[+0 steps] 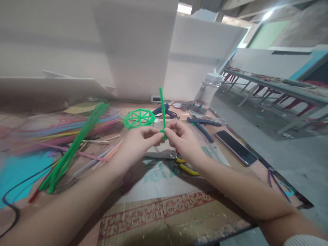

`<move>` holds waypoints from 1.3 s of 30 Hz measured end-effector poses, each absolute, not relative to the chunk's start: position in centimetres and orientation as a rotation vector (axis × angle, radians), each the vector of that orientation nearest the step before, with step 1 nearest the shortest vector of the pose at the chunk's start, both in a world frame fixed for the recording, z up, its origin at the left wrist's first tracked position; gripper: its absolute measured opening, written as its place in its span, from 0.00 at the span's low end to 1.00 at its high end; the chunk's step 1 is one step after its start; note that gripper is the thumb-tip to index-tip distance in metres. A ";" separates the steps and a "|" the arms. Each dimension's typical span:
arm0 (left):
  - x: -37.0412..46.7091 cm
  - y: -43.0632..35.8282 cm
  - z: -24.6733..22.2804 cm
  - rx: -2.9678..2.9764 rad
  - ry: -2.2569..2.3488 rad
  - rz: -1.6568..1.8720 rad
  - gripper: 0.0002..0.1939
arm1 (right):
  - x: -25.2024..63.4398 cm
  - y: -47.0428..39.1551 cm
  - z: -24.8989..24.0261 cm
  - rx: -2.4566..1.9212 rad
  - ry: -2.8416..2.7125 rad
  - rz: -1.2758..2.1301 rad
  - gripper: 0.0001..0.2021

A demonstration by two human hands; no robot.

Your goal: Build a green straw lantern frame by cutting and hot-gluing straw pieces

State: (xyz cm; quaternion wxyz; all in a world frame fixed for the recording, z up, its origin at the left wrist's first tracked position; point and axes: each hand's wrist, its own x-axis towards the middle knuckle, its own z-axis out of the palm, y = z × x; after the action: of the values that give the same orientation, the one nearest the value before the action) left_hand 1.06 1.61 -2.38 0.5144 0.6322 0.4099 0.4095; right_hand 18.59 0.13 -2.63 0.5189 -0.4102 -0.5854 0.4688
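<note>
At your far left lies a flat, bright blue sheet (12, 171), with a thin black cord (17, 213) looping across it. Next to it, a bundle of long green stems (74, 147) slants away from you, soft-looking and rounded at the near end. Behind that bundle spread straight, slim stems in pink, yellow and blue (102, 128), blurred at their edges. Further right sits an eight-sided green frame (139, 117), spoked like a wheel.

In the middle, your left hand (143, 139) pinches the lower end of a single green stem (163, 106) between thumb and forefinger. The stem rises upright above your fingers, thin and slightly bowed. Your right hand (183, 135) meets it there, thumb and forefinger pressed to the same low end, the other fingers curled.

Below your hands lie scissors (172, 156) with metal blades and yellow grips. Rightward come blue-handled pliers (204, 132), a clear bottle (205, 95) with a pale lid, a glossy dark-screened phone (235, 147) and narrow purple strips (279, 185).
</note>
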 end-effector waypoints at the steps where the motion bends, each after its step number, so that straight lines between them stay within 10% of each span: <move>1: 1.2 1.5 -2.5 1.504 0.979 1.004 0.14 | 18.5 0.1 -2.8 -0.984 -1.386 1.127 0.14; 11: 1.8 0.8 -2.4 1.377 0.975 1.102 0.13 | 19.2 0.4 -2.7 -0.939 -1.516 1.103 0.16; 17: 1.3 1.1 -1.2 1.318 0.940 1.127 0.16 | 28.2 5.3 -1.9 -1.849 -2.041 0.111 0.09; 28: 1.3 1.1 -0.9 1.239 0.899 1.152 0.16 | 33.3 8.6 -6.8 -2.146 -2.030 -0.101 0.14; 34: 1.2 1.1 -0.1 1.200 0.879 1.149 0.11 | 33.5 7.8 -4.2 -2.063 -2.138 0.095 0.12; 39: 0.8 1.1 0.8 1.157 0.928 1.164 0.08 | 34.0 2.5 3.3 -1.276 -2.677 1.149 0.18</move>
State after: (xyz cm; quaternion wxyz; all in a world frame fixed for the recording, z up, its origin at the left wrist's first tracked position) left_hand 0.85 1.07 0.79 0.5875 0.4967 0.3983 0.4996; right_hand 33.96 2.45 3.30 -0.0193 -0.4013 -0.8415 0.3611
